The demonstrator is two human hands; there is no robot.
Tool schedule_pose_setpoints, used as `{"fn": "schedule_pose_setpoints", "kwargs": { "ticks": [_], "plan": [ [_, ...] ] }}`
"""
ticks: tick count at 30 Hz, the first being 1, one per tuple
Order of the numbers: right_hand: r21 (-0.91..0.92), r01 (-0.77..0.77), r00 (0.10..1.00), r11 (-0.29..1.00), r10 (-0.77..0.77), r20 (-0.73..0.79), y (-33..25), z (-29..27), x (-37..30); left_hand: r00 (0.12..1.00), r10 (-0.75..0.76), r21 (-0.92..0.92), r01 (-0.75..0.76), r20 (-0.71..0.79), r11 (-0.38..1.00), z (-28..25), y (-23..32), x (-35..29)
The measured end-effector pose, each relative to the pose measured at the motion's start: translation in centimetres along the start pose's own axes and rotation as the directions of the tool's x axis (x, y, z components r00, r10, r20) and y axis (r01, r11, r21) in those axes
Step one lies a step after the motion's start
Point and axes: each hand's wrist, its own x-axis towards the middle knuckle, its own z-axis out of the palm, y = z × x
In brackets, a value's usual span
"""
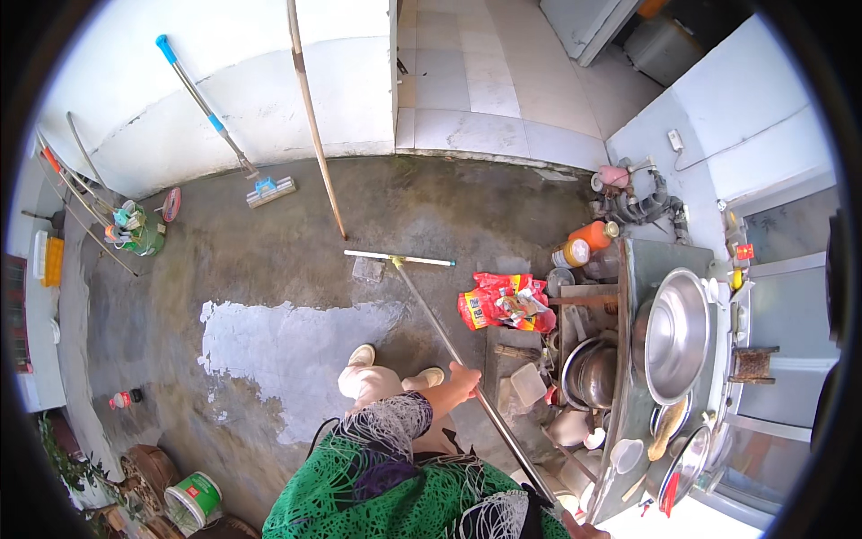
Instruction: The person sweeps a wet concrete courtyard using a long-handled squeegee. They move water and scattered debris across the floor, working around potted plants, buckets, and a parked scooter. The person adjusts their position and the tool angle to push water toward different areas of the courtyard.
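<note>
A floor squeegee with a long metal pole (446, 337) slants across the middle. Its narrow white blade (400, 259) rests on the damp concrete floor ahead of my feet. Partway down the pole, my left hand (464, 382) is closed around it. My right hand (582, 528) shows at the lower edge, by the pole's top end; its fingers are partly cut off by the frame, but it appears closed on the pole. A small flat grey slab (367, 269) lies right behind the blade. Red plastic bags (508, 302) lie on the floor to the right of the pole.
At right stands a worktable (620, 449) with a steel basin (678, 335), pots beneath. A flat mop (270, 191) and wooden pole (316, 126) lean on the white wall. A green bucket (144, 238) stands far left, a white-green bucket (193, 499) near left. A doorway step (503, 160) lies ahead.
</note>
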Motion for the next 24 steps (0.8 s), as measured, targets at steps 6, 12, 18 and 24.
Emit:
{"fn": "schedule_pose_setpoints", "kwargs": {
  "ticks": [6, 12, 18, 24],
  "plan": [
    [0.11, -0.098, 0.977, 0.989, 0.117, -0.18, -3.7, 4.3, -1.7, 0.981, 0.091, -0.042, -0.085, 0.169, 0.995, 1.2, 2.8, -1.5],
    [0.369, -0.133, 0.957, 0.92, 0.215, -0.193, -8.2, 11.4, 7.8, 0.958, 0.012, 0.076, -0.035, 0.285, 0.997, 0.7, 2.9, -2.9],
    [0.781, -0.36, 0.892, 0.509, 0.434, 0.129, -12.0, 25.1, 2.4, 0.971, 0.095, 0.444, -0.185, 0.219, 0.877, -8.4, -4.5, -0.5],
    [0.583, -0.232, 0.95, 0.778, 0.309, -0.035, -22.9, 20.3, 0.5, 0.957, 0.105, 0.441, -0.221, 0.271, 0.87, -14.9, -6.3, -6.4]
  ]
}}
